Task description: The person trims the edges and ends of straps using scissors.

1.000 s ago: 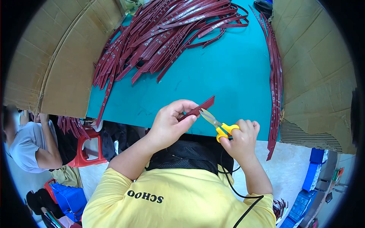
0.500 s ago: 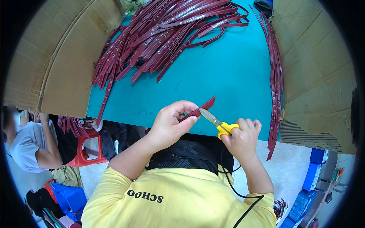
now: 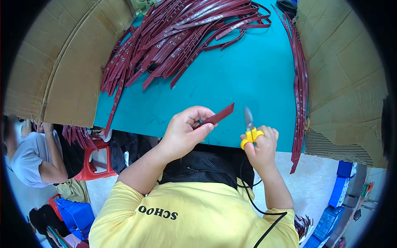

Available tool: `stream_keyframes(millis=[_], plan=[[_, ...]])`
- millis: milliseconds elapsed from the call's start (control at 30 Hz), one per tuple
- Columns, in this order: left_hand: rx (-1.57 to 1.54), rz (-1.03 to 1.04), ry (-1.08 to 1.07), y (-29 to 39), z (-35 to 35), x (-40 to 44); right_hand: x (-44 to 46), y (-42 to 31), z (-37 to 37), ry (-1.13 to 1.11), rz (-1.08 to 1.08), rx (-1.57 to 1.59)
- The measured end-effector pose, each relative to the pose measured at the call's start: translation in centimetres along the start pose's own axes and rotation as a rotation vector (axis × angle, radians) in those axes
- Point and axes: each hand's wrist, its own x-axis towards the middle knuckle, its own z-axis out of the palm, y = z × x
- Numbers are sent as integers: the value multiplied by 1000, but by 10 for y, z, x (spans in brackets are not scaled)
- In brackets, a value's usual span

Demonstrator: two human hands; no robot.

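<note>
My left hand (image 3: 189,129) pinches a dark red strap (image 3: 222,114) between thumb and fingers, its slanted end sticking out to the upper right. The rest of that strap is hidden by the hand. In my right hand (image 3: 265,146) is a pair of scissors (image 3: 249,130) with yellow handles, the closed-looking blades pointing up and a little blurred. A gap separates the blades from the strap. Both hands are over the near edge of the green table (image 3: 248,74).
A big pile of dark red straps with metal eyelets (image 3: 173,45) lies at the back. A narrower bundle of straps (image 3: 300,91) runs along the right. Cardboard walls (image 3: 78,74) flank the table. Another person (image 3: 35,155) sits at left near a red stool (image 3: 97,163).
The scissors have moved away from the strap to the right, and their blades have swung from pointing left to pointing up. My left hand stays almost in place with the strap.
</note>
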Motion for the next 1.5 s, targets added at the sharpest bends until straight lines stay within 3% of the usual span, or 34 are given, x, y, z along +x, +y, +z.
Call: stream_keyframes(millis=[133, 333, 767, 867, 1200, 1367, 1500], plan=[[-59, -41, -20, 3, 1, 2, 7, -6, -1, 7, 145, 189], [-155, -122, -103, 2, -2, 4, 22, -17, 6, 0, 522, 888], [58, -159, -142, -6, 8, 0, 35, -28, 7, 117, 404, 831], [100, -175, -151, -8, 3, 0, 32, -7, -3, 193, 538, 811], [207, -176, -142, -13, -17, -6, 32, 36, -28, 491, 586, 785], [213, -207, -144, -13, -21, -11, 28, 53, -28, 577, 632, 662], [204, -210, -138, -17, -29, -16, 29, 69, -36, 643, 539, 278]])
